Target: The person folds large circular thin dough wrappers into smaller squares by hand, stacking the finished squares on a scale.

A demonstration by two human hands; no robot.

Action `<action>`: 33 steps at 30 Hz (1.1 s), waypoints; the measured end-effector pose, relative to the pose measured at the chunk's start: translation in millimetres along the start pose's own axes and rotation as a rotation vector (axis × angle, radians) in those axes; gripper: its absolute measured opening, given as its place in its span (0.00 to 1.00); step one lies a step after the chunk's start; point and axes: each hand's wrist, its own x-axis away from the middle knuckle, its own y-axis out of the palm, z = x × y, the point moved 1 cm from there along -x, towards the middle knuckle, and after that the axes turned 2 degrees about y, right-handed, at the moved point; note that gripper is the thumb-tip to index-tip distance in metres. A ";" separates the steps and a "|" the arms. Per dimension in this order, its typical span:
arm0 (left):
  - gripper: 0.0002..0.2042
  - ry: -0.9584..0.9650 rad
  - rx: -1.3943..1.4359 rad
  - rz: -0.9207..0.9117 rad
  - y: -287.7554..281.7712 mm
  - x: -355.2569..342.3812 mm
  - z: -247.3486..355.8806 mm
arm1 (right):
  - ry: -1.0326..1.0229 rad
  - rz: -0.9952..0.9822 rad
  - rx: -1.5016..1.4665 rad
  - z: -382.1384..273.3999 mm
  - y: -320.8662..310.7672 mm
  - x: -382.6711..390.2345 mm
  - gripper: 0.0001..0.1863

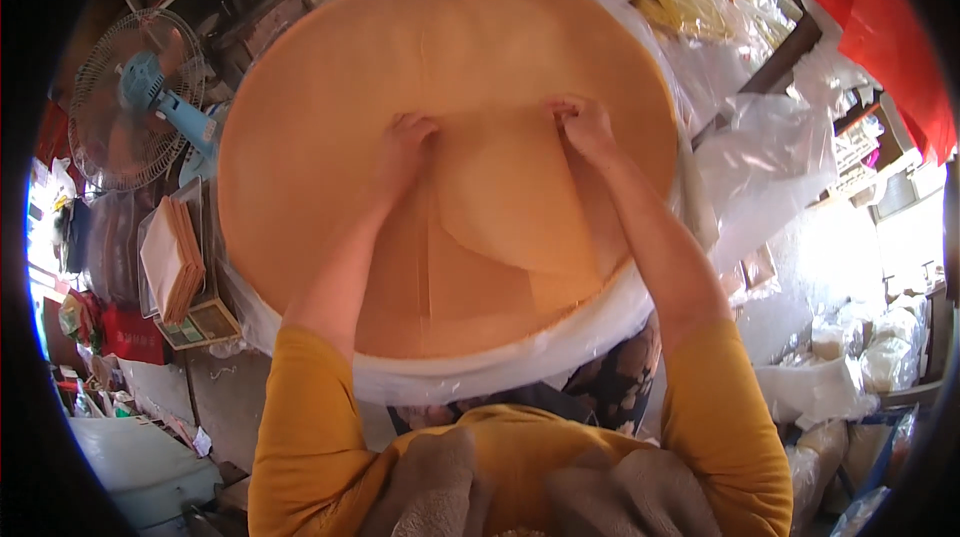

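Note:
A large round pile or layer of thin orange-tan sheet material (pixel 330 67) lies in front of me, with clear plastic round its rim. Part of the top sheet is lifted into a folded flap (pixel 505 187), its upper edge stretched between my two hands. At the flap's left corner, my left hand (pixel 408 137) has its fingers curled closed on the sheet. My right hand (pixel 585 127) pinches the right corner between thumb and fingers. Below the flap a curved edge and a darker layer show. Exactly what the sheet is made of I cannot tell.
On the left stand a blue fan (pixel 150 87) and a stack of folded tan sheets (pixel 172 262) on a tray. Clear plastic bags (pixel 765 157) crowd the right side, beneath a red cloth (pixel 870 27). White plastic wrapping (pixel 480 377) hangs over the near rim.

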 end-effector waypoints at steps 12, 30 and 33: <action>0.39 -0.100 -0.119 -0.431 -45.2 135.5 162.1 | 0.076 -0.089 0.060 -25.4 -16.2 170.4 0.24; 0.43 0.071 -0.420 -0.604 -46.3 137.1 169.9 | -0.408 -0.100 0.842 -23.4 27.8 174.6 0.23; 0.38 0.090 -0.329 -0.610 -49.8 135.0 173.3 | -0.373 -0.112 0.820 -14.6 26.3 173.6 0.23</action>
